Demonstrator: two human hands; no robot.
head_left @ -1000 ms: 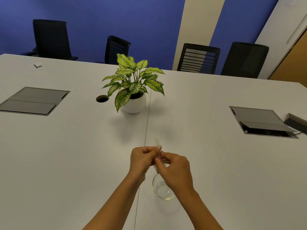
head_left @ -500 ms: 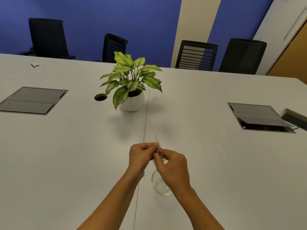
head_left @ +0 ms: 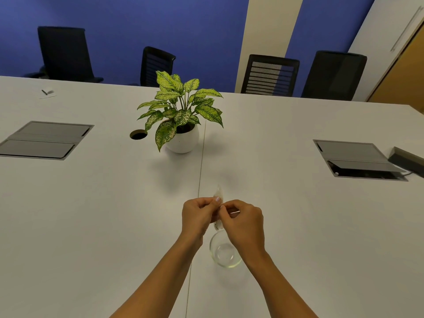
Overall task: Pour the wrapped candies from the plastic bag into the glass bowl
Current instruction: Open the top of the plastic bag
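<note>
Compared with a second earlier, little is altered: the plastic bag (head_left: 218, 195) is still pinched at its top by the left hand (head_left: 199, 216) and right hand (head_left: 243, 220), so opening seems unfinished. It is held above the glass bowl (head_left: 224, 253), which looks empty; candies cannot be made out

A wide white table (head_left: 91, 214) fills most of the frame, with a seam running down its middle. On it, at upper centre, stands a potted plant (head_left: 182, 125) in a round white pot, a round cable hole (head_left: 138, 135) just left of it. Grey hatch panels sit at left (head_left: 43, 140) and right (head_left: 355, 158). A glass bowl (head_left: 224, 254) rests at lower centre, a dark box (head_left: 408, 160) at the right edge, a small paper slip (head_left: 47, 92) at upper left
</note>
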